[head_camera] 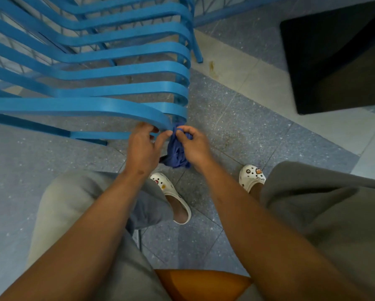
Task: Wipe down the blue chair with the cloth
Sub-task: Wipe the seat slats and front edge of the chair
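Blue chair: the blue chair [108, 88] fills the upper left of the view; its seat is made of long flat slats with gaps between them, and the slats curl downward at the front edge nearest the person.
Chair leg: one thin blue leg [197, 48] stands on the floor to the right of the slats.
Cloth: the cloth [177, 152] is dark blue and bunched up; it hangs just below the curled end of the nearest slat, between the two hands, its top edge right at the slat.
Left hand: the left hand [142, 146] is at the front edge of the nearest slat, fingers curled at the slat's rim, thumb and forefinger reaching toward the top of the cloth; whether it pinches the cloth or only the slat I cannot tell.
Right hand: the right hand [194, 146] grips the cloth, fingers curled round the bunched fabric near its top.
Person: seated, grey trousers [78, 205] over both knees, a white clog [173, 197] with small charms on each foot.
Floor: speckled grey-blue tiles [236, 118], with a paler strip running diagonally.
Other: a dark block [338, 57] stands at the upper right; an orange surface [201, 283] shows between the knees at the bottom edge.
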Available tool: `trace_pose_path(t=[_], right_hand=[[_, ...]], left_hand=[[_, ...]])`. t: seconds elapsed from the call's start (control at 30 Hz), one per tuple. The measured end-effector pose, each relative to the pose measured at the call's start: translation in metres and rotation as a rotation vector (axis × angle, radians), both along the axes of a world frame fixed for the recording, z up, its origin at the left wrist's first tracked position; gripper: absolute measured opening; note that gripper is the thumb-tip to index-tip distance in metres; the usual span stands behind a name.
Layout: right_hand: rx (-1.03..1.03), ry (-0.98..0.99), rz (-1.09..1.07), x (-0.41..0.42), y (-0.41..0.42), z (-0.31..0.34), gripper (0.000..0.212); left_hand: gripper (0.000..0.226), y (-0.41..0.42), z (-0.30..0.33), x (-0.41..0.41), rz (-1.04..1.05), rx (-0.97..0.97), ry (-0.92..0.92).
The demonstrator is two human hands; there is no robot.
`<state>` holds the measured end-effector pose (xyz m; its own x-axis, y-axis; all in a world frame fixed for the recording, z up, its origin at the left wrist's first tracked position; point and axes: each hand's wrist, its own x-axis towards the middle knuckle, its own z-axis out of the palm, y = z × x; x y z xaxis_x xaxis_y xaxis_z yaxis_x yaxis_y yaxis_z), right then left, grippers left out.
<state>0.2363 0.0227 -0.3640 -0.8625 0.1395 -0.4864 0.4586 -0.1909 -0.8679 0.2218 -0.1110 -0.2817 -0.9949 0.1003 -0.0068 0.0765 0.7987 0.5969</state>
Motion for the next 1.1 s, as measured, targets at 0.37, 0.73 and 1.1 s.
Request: trace_pose_path(t=[0.37,0.73,1.1], right_hand=[[-0.240,-0.001,0.057,-0.012,0.012,0.004,0.010],[0.239,-0.145,0.072,-0.013,0.041,-0.003,0.013],[0.228,-0.145,0.116,0.003,0.072,0.016,0.020]], left_hand=[[0.024,-0.004,-0.009,-0.006,-0.073,0.003,-0.020],[0.019,-0.012,-0.029,-0.004,-0.046,0.045,-0.068],[0.025,-0.005,-0.043,0.012,0.153,0.290,-0.153]])
